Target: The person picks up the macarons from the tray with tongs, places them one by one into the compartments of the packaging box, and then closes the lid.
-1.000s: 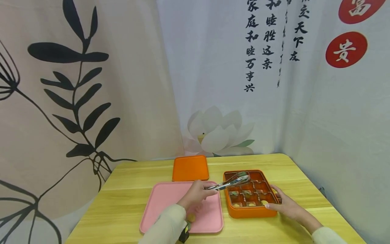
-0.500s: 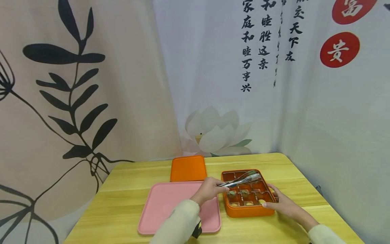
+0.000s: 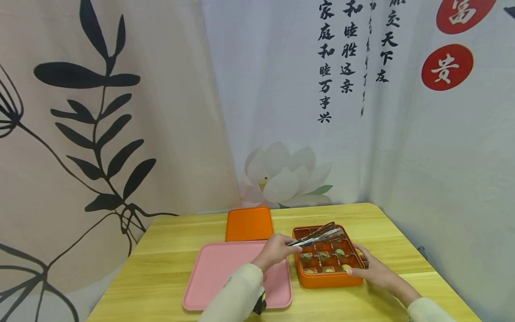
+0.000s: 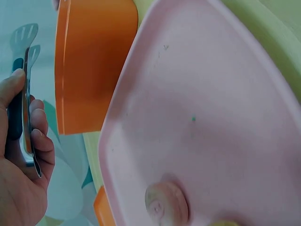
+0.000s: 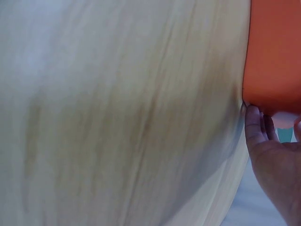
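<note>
My left hand (image 3: 276, 251) holds metal tongs (image 3: 322, 237) over an orange divided box (image 3: 330, 281). Their arms stand somewhat apart at the far end, above the back compartments. A green round pastry (image 3: 339, 252) lies in the right compartment of the middle row, below the tongs. Yellowish pastries, one a yellow round pastry (image 3: 346, 267), sit in the front row. With thumb on the front right rim and fingers along the side, my right hand (image 3: 378, 268) grips the box's corner. In the left wrist view a pinkish moulded pastry (image 4: 167, 205) rests on the pink tray (image 4: 211, 94).
The pink tray lies left of the box, partly covered by my left sleeve (image 3: 237, 293). An orange lid (image 3: 249, 223) is behind the tray. On the tray are crumbs and the edge of a yellow pastry (image 4: 225, 223). A printed curtain hangs behind the table (image 3: 153, 277).
The left hand moved right, bringing the tongs over the box, and the tongs' arms have since spread. A green pastry now shows clearly in the middle row's right compartment. The right hand stayed at the box.
</note>
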{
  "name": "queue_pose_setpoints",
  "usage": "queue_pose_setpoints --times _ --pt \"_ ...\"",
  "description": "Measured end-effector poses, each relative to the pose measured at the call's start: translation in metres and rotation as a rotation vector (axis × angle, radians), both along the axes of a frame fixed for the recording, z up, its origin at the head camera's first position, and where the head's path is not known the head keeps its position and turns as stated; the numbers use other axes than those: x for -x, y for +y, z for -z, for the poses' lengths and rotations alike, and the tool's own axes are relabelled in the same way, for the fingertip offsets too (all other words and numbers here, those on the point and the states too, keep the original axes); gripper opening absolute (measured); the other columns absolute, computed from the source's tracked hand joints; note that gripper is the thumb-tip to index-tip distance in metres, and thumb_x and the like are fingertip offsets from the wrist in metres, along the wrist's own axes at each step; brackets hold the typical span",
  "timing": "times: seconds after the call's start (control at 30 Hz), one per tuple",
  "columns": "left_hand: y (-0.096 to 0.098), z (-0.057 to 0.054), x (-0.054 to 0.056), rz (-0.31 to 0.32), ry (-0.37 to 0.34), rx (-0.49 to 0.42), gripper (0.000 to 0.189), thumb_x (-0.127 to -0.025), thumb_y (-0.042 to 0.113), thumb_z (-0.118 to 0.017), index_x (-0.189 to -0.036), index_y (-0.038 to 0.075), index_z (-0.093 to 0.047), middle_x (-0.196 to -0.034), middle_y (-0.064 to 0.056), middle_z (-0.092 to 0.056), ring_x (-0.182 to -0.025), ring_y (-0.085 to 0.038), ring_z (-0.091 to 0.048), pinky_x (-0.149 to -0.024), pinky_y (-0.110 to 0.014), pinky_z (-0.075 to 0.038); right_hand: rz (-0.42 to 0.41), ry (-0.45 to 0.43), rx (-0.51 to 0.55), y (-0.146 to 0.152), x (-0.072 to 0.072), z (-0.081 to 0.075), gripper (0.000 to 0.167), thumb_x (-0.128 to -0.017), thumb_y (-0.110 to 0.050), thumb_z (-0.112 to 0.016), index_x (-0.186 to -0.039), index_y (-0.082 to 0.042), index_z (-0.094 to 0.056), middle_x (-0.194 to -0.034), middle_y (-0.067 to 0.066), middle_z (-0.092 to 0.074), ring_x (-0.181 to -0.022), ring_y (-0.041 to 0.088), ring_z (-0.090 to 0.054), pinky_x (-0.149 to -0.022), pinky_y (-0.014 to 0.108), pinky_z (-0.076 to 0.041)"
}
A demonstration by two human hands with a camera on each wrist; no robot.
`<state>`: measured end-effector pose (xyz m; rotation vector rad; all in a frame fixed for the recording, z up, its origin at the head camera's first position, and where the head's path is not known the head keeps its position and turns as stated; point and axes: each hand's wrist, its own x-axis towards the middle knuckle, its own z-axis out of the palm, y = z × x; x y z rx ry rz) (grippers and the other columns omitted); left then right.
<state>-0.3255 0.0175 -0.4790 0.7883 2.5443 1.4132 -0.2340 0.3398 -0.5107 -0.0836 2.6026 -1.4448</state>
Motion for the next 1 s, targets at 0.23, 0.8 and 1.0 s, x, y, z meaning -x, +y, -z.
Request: queue_pose_setpoints --times 0.23,0.8,1.0 --pt "-0.020 -0.005 0.003 0.009 -0.016 -0.013 0.013 -0.088 0.026 -0.077 -0.096 0.016 -0.079 -0.060 0.006 -0.051 -0.049 -0.008 -0.042 -0.046 -0.022 -0.036 0.000 -0.002 -0.009 -0.003 0.002 -0.002 0.094 -0.093 -0.034 -0.070 -0.158 -0.006 -0.008 -0.145 0.043 -0.024 -0.130 0.060 -0.029 -0.095 0.069 -0.036" --pt "-0.095 -0.001 0.010 -0.040 0.006 -0.028 0.014 -0.087 0.026 -0.077 -0.094 0.014 -0.078 -0.061 0.006 -0.050 -0.051 -0.009 -0.041 -0.048 -0.022 -0.037 -0.010 -0.012 -0.008 -0.002 -0.002 -0.002 0.092 -0.094 -0.032 -0.068 -0.157 -0.006 -0.007 -0.140 0.039 -0.032 -0.124 0.052 -0.043 -0.093 0.061 -0.043" --pt "-0.130 0.002 0.008 -0.073 0.003 0.012 0.015 -0.088 0.031 -0.076 -0.092 0.016 -0.078 -0.061 0.005 -0.049 -0.050 -0.010 -0.042 -0.047 -0.024 -0.036 -0.026 0.015 0.010 -0.003 -0.001 0.000 0.090 -0.093 -0.026 -0.069 -0.156 -0.002 -0.008 -0.133 0.036 -0.041 -0.112 0.041 -0.056 -0.090 0.056 -0.047"
